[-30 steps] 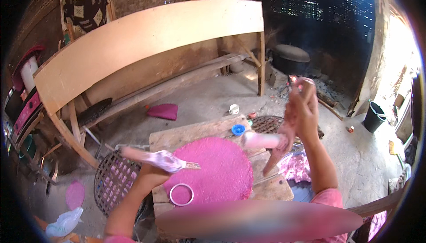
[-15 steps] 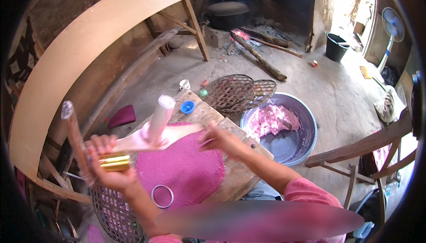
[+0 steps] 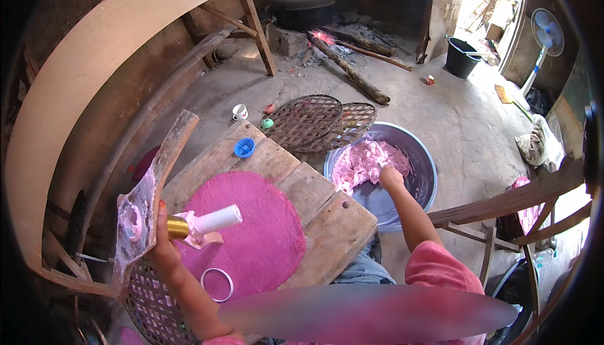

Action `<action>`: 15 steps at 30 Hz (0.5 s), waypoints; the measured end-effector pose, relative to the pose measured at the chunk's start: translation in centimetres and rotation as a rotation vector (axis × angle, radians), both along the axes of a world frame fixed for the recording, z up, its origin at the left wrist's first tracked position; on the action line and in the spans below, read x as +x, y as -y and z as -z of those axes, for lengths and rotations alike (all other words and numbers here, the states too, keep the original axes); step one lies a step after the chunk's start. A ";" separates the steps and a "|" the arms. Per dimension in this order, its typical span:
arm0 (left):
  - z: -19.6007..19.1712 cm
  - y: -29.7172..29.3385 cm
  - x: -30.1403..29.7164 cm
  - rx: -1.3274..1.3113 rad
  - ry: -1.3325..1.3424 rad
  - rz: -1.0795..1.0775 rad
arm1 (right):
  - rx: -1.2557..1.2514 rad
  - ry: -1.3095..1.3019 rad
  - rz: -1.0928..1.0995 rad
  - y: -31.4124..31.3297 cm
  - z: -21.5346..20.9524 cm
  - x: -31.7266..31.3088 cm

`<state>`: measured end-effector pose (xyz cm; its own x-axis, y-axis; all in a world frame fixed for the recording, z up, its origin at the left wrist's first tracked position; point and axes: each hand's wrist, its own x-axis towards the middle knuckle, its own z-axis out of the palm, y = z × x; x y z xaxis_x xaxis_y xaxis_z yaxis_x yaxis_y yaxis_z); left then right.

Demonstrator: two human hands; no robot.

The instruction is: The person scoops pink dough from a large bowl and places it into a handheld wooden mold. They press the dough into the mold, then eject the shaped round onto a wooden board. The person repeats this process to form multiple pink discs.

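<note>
The right hand [image 3: 390,177] is down in the basin [image 3: 420,156], buried to the knuckles in the pink dough [image 3: 368,162]. Its grip seems closed round a lump, though how tightly I cannot tell, since the fingers are sunk in the mass. The left hand [image 3: 162,244] is raised beside the worktop [image 3: 327,219] with its grip closed on two things at once: a dough-smeared wooden paddle [image 3: 151,187], standing tilted and upright, and a roller [image 3: 204,224] with a white barrel and gold end that pokes out over the pink mat [image 3: 242,235].

The mat lies flat on the worktop with nothing on it. A white ring [image 3: 217,284] rests at its near edge and a blue cap [image 3: 244,148] sits at the worktop's far end. Beyond the basin, two woven trays [image 3: 321,121] lie overlapping on the floor, and further back logs burn under a dark pot [image 3: 302,6].

This looks like the fetching step — a portion being pulled from the basin while the tools wait in the other hand. The next move would call for breaking off a clean lump, carrying it across the basin rim to the middle of the mat, and freeing the left hand enough to bring one tool to bear — awkward while it holds both.
</note>
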<state>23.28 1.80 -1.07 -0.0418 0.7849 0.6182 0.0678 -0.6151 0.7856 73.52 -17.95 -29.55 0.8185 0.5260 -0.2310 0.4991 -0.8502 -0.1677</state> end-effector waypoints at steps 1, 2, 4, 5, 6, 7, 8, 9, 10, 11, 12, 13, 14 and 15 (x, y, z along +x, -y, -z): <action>0.0 -0.4 -0.1 -0.011 -0.056 -0.086 | -0.041 0.011 -0.026 0.7 -1.5 -0.7; -0.2 -0.6 -0.3 0.109 -0.109 -0.148 | -0.059 0.051 -0.014 1.7 -3.1 -1.5; -0.8 -0.9 -0.8 0.045 0.020 0.021 | -0.088 0.087 -0.081 4.2 -6.2 -2.9; -1.2 -1.0 -0.8 -0.090 0.111 0.131 | -0.073 0.070 -0.059 4.7 -7.3 -3.4; -1.6 -1.4 -0.8 -0.041 0.070 0.215 | -0.043 0.081 -0.035 5.2 -8.2 -3.3; -1.8 -1.5 -0.6 -0.040 0.082 0.242 | -0.016 0.078 -0.015 5.6 -8.6 -3.2; -1.9 -1.7 -0.5 -0.040 0.095 0.267 | -0.031 0.101 0.001 5.3 -8.6 -2.6; -2.0 -1.9 -0.3 -0.036 0.107 0.292 | -0.003 0.109 0.002 4.9 -8.0 -2.1; -2.0 -2.1 0.1 -0.035 0.103 0.263 | 0.029 0.119 0.004 4.3 -7.1 -1.3; -1.9 -2.2 0.3 -0.028 0.093 0.231 | 0.066 0.138 0.019 3.5 -6.0 -0.5; -1.8 -2.2 0.6 -0.032 0.077 0.194 | 0.050 0.135 0.035 2.5 -4.4 0.0; -1.8 -2.3 0.8 -0.035 0.061 0.154 | 0.067 0.119 0.032 1.6 -2.7 0.4; -1.8 -2.3 0.9 0.009 0.061 0.180 | 0.102 0.124 0.012 0.4 -0.9 0.4; -1.8 -2.3 0.8 0.001 0.075 0.178 | 0.093 0.101 0.029 -0.4 0.7 0.2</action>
<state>24.08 4.12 0.76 0.0513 0.7837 0.6190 -0.1009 -0.6126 0.7839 73.71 -17.59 -30.26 0.8502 0.5172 -0.0979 0.4931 -0.8476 -0.1961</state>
